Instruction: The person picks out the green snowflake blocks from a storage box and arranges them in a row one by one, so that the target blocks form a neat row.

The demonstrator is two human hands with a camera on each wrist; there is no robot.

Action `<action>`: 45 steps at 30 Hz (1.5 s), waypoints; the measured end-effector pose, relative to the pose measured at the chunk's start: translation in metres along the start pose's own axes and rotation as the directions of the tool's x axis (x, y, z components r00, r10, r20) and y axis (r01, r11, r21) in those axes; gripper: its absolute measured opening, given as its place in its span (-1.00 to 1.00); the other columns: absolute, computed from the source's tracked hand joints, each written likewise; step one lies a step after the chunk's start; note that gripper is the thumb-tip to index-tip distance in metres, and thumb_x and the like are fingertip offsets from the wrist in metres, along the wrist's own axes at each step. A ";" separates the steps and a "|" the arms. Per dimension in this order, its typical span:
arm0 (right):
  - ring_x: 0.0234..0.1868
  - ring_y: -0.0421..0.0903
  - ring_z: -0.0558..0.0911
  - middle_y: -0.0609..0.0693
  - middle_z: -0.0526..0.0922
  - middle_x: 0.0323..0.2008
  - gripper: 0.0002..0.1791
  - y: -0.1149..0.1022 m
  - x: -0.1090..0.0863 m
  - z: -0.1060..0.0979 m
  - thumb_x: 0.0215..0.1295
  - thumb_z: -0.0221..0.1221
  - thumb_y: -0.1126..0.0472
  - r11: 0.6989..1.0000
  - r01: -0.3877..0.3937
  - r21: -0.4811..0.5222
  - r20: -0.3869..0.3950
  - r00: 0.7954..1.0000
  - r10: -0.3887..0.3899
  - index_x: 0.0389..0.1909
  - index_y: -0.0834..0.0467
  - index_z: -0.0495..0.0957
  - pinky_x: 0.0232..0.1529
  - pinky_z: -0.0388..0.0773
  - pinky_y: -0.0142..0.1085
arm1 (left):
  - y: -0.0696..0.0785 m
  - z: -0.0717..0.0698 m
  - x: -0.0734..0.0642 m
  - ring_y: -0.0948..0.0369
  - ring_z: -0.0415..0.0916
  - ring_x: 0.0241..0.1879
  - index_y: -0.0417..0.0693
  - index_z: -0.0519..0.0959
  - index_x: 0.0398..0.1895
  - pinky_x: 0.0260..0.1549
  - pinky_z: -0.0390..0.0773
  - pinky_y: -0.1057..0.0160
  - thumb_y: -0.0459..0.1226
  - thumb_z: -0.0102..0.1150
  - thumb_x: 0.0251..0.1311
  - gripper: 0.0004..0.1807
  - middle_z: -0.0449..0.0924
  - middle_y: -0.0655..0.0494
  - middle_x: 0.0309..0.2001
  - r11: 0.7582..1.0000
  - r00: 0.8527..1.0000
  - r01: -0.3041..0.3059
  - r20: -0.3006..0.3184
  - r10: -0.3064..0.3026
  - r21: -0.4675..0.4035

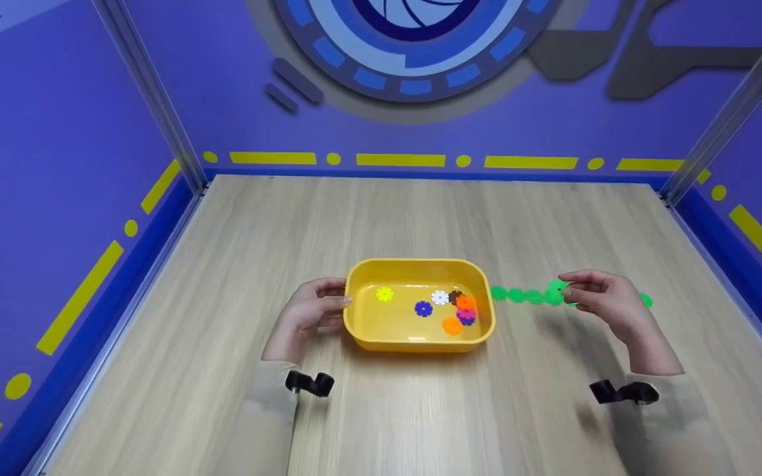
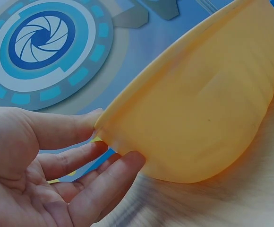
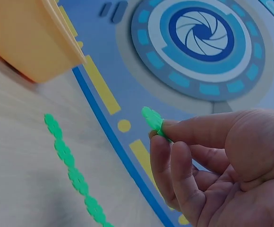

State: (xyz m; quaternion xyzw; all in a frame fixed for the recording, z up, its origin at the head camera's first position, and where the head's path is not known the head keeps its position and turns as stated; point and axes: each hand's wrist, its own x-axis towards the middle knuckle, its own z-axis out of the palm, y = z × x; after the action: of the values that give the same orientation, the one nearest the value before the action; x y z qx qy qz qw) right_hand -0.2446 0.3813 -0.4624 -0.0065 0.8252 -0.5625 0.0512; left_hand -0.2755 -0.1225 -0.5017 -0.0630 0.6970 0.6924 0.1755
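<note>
A yellow plastic bin (image 1: 417, 345) stands mid-table with several small flower-shaped discs in it, among them a lime one (image 1: 384, 294), a white one (image 1: 440, 297) and an orange one (image 1: 452, 326). At the bin's left end my left hand (image 1: 308, 307) grips the rim, thumb on top and fingers beneath. My right hand (image 1: 602, 297) pinches a green flower-shaped disc (image 3: 152, 118) between thumb and fingertips, raised above the table. Below it a row of green discs (image 3: 78, 181) runs rightward from the bin's right side, partly hidden by the hand in the head view.
The wood-grain table (image 1: 368, 218) is walled in by blue-purple panels (image 1: 235, 86) at the back and both sides. Metal posts (image 1: 156, 92) stand at the back corners. A black strap (image 1: 309, 382) sits on each wrist.
</note>
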 end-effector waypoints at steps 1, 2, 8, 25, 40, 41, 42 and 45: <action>-0.25 -0.37 0.71 -0.34 0.71 -0.27 -0.62 0.002 0.000 -0.003 0.40 0.30 0.23 1.000 -0.004 0.011 -0.002 1.000 0.004 0.20 0.20 0.62 -0.19 0.69 -0.49 | 0.000 0.000 0.000 0.19 0.72 -0.25 -0.24 0.46 0.37 -0.27 0.81 0.19 -0.46 0.26 0.31 -0.46 0.59 -0.20 0.20 1.000 1.000 -0.001 0.001 0.001 0.001; -0.25 -0.37 0.71 -0.33 0.71 -0.27 -0.62 0.004 0.000 -0.007 0.40 0.30 0.23 1.000 -0.011 0.018 -0.006 1.000 0.011 0.20 0.20 0.62 -0.19 0.69 -0.50 | 0.000 -0.001 0.000 0.18 0.72 -0.25 -0.24 0.46 0.37 -0.27 0.81 0.19 -0.46 0.26 0.31 -0.45 0.59 -0.20 0.20 1.000 1.000 -0.002 0.002 0.002 0.002; -0.26 -0.37 0.72 -0.32 0.73 -0.30 -0.70 0.013 -0.003 -0.025 0.42 0.28 0.22 0.999 -0.022 0.049 -0.048 0.999 0.024 0.14 0.09 0.66 -0.20 0.69 -0.53 | 0.000 -0.001 0.000 0.17 0.72 -0.25 -0.25 0.45 0.38 -0.28 0.81 0.18 -0.46 0.26 0.31 -0.45 0.58 -0.22 0.21 1.000 1.000 -0.007 0.003 0.007 0.021; -0.30 -0.38 0.73 -0.32 0.77 -0.35 -0.76 0.040 -0.009 -0.068 0.38 0.31 0.26 0.957 -0.113 0.268 -0.141 0.978 0.155 -0.14 -0.20 0.74 -0.25 0.66 -0.58 | 0.001 0.000 0.001 0.18 0.71 -0.23 -0.23 0.46 0.37 -0.23 0.81 0.18 -0.44 0.30 0.30 -0.44 0.57 -0.22 0.22 0.999 1.000 -0.003 -0.012 0.003 0.045; -0.38 -0.33 0.69 -0.26 0.75 -0.43 -0.77 0.067 -0.007 -0.103 0.36 0.33 0.28 0.884 -0.186 0.429 -0.237 0.921 0.309 -0.30 -0.18 0.77 -0.32 0.66 -0.55 | 0.001 0.000 0.001 0.18 0.72 -0.22 -0.23 0.48 0.36 -0.26 0.81 0.18 -0.44 0.30 0.29 -0.45 0.57 -0.21 0.22 1.000 1.000 0.003 -0.011 -0.003 0.027; -0.40 -0.32 0.68 -0.26 0.74 -0.44 -0.75 0.069 -0.006 -0.106 0.36 0.32 0.29 0.883 -0.194 0.428 -0.245 0.915 0.320 -0.31 -0.19 0.77 -0.32 0.66 -0.54 | 0.001 0.000 0.001 0.18 0.72 -0.22 -0.23 0.48 0.36 -0.26 0.81 0.18 -0.44 0.30 0.29 -0.45 0.58 -0.21 0.22 1.000 1.000 0.002 -0.011 -0.001 0.027; -0.41 -0.31 0.67 -0.26 0.73 -0.45 -0.74 0.071 -0.006 -0.108 0.37 0.31 0.30 0.882 -0.202 0.425 -0.253 0.909 0.330 -0.33 -0.19 0.77 -0.33 0.66 -0.54 | 0.001 0.000 0.001 0.18 0.72 -0.22 -0.23 0.48 0.36 -0.26 0.81 0.18 -0.45 0.30 0.29 -0.45 0.58 -0.21 0.21 1.000 1.000 0.000 -0.011 0.000 0.027; -0.43 -0.29 0.65 -0.26 0.71 -0.46 -0.70 0.076 -0.004 -0.114 0.38 0.27 0.32 0.874 -0.226 0.431 -0.274 0.890 0.365 -0.36 -0.20 0.76 -0.34 0.67 -0.52 | 0.001 0.001 0.001 0.18 0.71 -0.22 -0.24 0.48 0.35 -0.26 0.81 0.18 -0.45 0.30 0.28 -0.45 0.58 -0.21 0.20 1.000 1.000 -0.004 -0.013 0.004 0.028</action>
State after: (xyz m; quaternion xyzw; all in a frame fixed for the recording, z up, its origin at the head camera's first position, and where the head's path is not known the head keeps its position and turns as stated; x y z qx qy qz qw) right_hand -0.2476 0.5159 -0.4917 0.2308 0.6842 -0.6917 -0.0079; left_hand -0.2763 -0.1217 -0.5011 -0.0638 0.7077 0.6827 0.1703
